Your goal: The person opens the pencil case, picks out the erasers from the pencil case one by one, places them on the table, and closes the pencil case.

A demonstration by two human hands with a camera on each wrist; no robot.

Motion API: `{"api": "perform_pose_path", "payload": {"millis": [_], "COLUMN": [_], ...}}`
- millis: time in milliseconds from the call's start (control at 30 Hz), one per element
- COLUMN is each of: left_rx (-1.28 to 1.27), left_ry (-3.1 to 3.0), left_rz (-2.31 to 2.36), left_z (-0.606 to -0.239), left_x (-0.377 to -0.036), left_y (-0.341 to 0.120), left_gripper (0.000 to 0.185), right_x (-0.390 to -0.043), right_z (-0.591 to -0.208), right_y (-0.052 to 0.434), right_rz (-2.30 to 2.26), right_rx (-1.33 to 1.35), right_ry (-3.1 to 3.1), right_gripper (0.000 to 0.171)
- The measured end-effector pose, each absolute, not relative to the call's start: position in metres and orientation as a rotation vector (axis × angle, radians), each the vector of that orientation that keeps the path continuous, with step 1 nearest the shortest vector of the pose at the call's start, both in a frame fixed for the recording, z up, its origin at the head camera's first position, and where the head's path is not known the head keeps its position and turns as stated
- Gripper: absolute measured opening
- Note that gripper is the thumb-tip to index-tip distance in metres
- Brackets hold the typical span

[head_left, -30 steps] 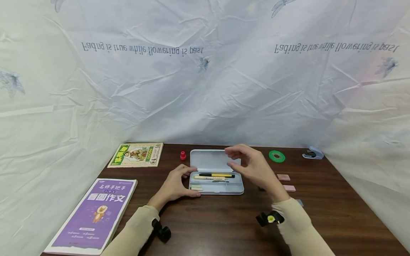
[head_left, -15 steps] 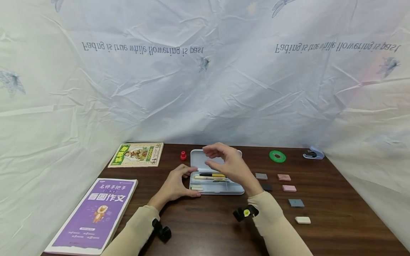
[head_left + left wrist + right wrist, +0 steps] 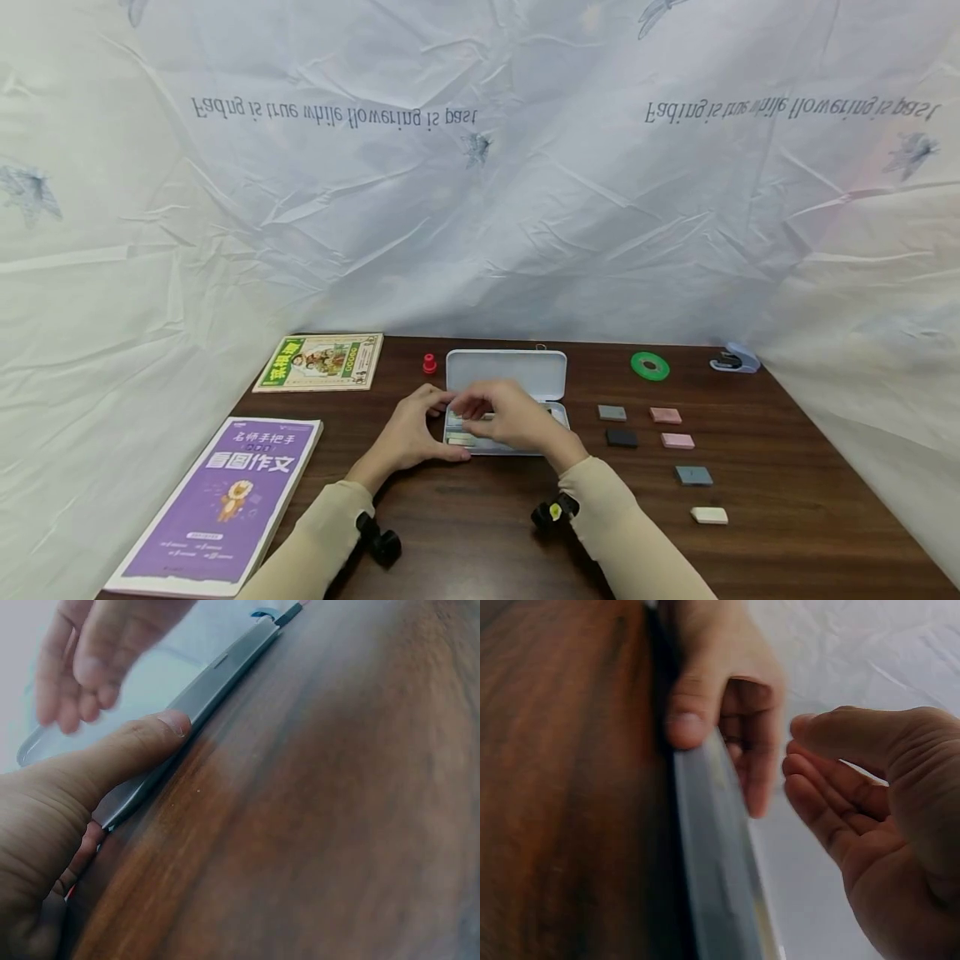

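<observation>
A light grey pencil case (image 3: 525, 367) lies with its lid raised in the middle of the table. My left hand (image 3: 408, 429) grips its left end, thumb along the front wall and fingers at the back; the left wrist view shows the thumb (image 3: 146, 742) pressed to the case's side. Over the tray hovers my right hand (image 3: 510, 412), fingers loosely bent. In the right wrist view nothing shows between that hand's thumb (image 3: 847, 735) and fingers. Pale small blocks (image 3: 459, 439) sit in the tray's left front part; the pens are mostly hidden behind the right hand.
Erasers lie to the right: grey (image 3: 612, 412), black (image 3: 622, 438), pink (image 3: 677, 441), blue-grey (image 3: 693, 476) and white (image 3: 709, 516). Farther back are a green tape roll (image 3: 649, 366) and a stapler (image 3: 735, 359). A purple book (image 3: 217, 508), picture book (image 3: 318, 363) and red cap-like piece (image 3: 429, 363) occupy the left.
My right hand has moved left and down from beside the lid to low over the tray, uncovering the erasers on the right. The left hand stays at the case's left end.
</observation>
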State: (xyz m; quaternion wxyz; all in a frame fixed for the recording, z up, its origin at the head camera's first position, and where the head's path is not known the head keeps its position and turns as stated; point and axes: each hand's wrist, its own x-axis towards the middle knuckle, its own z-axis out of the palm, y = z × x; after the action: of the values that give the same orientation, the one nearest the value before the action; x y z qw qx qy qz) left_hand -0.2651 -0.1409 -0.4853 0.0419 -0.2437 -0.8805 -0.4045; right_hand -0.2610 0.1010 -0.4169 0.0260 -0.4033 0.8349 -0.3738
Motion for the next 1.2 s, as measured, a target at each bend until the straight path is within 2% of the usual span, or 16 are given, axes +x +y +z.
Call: {"api": "perform_pose_path", "payload": {"millis": [400,1200], "left_rx": [-0.769,-0.753], "left_ry": [-2.689,-2.691], "left_rz": [-1.250,-1.231], "left_z": [-0.487,-0.486], "left_x": [-0.267,-0.268], "left_y": [-0.142,-0.141], "left_gripper": [0.091,0.094], "right_x": [-0.259,-0.257], "right_z": [-0.428,-0.424], "right_y": [0.088,0.085], "right_rz": [-0.804,-0.754], "right_rx": [-1.378,-1.370], "right_ry": [2.669,2.684], "right_gripper": [0.015,0.023]}}
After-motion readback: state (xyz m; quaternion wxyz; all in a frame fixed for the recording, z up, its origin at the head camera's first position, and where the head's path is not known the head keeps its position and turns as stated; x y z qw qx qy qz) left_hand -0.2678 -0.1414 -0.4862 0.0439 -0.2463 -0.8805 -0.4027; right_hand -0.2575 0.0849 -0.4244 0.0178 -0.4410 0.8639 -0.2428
